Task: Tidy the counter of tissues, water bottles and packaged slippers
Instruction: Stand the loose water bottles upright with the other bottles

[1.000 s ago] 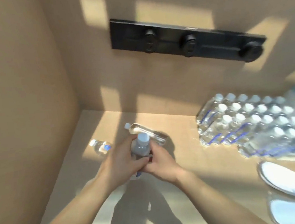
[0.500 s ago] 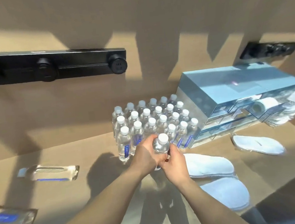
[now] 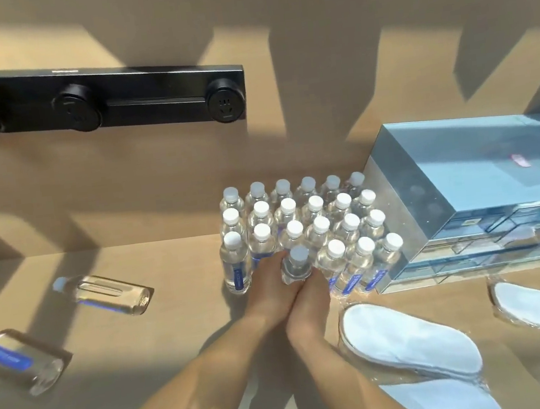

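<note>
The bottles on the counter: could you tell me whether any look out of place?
Yes. Two water bottles lie on their sides at the left, apart from the upright block of bottles. Both hands hold another bottle upright at the block's front row.

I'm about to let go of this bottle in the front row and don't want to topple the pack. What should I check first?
1. Both hands grip the bottle: ok, left hand and right hand wrap the held bottle.
2. Bottle upright: ok, cap faces up.
3. Slot free: ok, a gap lies between the front-left bottle and its right neighbour.
4. Base resting on the counter: cannot tell, hands hide it.
5. Neighbours standing: ok, none tilted.
6. Loose bottles left: not ok, two bottles lie on their sides.
</note>
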